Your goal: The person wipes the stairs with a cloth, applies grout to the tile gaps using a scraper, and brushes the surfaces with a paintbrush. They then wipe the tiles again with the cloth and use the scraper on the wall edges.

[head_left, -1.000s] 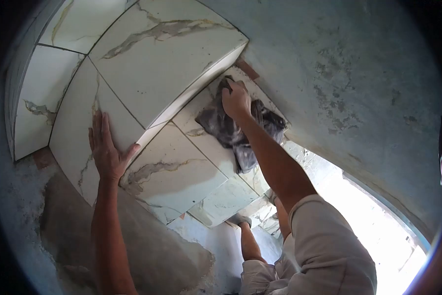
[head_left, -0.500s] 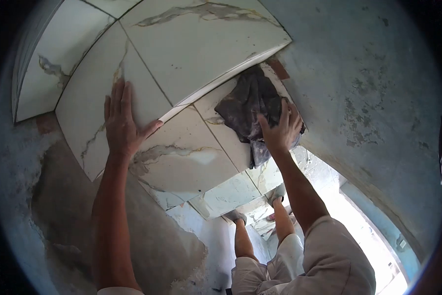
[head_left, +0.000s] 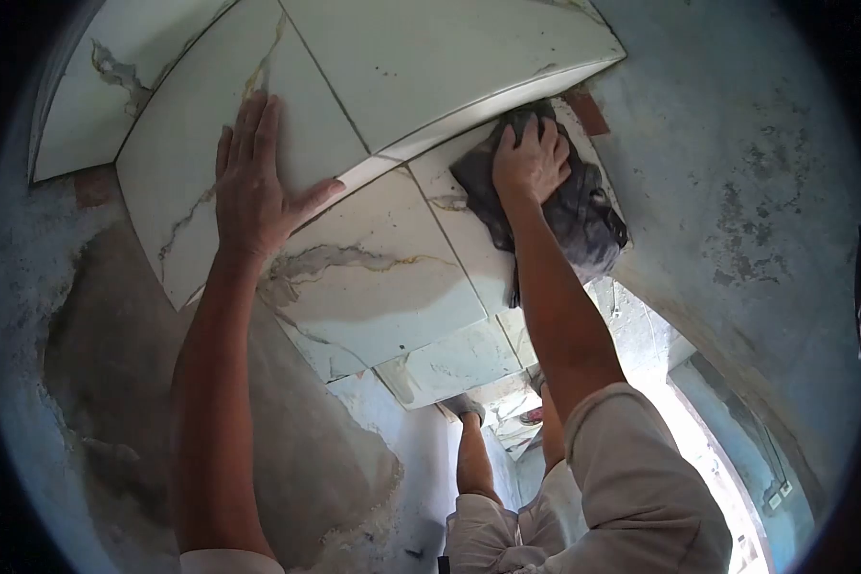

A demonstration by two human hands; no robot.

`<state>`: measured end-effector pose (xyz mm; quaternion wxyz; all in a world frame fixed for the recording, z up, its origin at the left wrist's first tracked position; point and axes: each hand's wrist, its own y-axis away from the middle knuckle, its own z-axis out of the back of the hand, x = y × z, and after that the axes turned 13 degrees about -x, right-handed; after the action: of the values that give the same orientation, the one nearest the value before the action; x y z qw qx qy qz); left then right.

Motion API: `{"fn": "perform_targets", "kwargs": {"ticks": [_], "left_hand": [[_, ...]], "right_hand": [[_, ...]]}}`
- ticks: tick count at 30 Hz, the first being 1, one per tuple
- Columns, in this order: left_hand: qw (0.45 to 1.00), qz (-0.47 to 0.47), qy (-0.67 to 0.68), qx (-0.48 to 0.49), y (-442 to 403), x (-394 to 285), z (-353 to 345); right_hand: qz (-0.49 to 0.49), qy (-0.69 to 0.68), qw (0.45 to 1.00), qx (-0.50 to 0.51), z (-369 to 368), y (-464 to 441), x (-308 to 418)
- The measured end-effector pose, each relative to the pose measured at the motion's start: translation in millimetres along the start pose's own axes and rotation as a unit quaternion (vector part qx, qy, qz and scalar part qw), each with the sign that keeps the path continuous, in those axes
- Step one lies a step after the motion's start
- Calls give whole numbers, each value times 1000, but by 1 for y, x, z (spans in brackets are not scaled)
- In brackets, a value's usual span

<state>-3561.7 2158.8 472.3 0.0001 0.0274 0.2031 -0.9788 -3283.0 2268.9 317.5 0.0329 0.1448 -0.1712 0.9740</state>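
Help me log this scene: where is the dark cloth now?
In the head view, the dark cloth lies right of centre on a tiled step, under the right hand, near the wall.

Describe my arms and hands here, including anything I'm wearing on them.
Your left hand and right hand are bare, with no gloves or watch visible. The right sleeve is loose, pale beige, and leaves the forearm uncovered. Only a pale edge of the left sleeve shows.

Bright light point(head_left: 652, 354) shows beside a scuffed blue-grey wall point(head_left: 684, 191).
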Motion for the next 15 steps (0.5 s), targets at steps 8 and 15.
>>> {"fn": "perform_targets", "kwargs": {"ticks": [8, 15], "left_hand": [[1000, 9, -4, -7, 1, 0, -2], [1000, -4, 2, -21, 1, 0, -3]], "right_hand": [[2, 21, 995, 94, 6, 71, 78], [244, -137, 940, 194, 15, 99, 70]]}}
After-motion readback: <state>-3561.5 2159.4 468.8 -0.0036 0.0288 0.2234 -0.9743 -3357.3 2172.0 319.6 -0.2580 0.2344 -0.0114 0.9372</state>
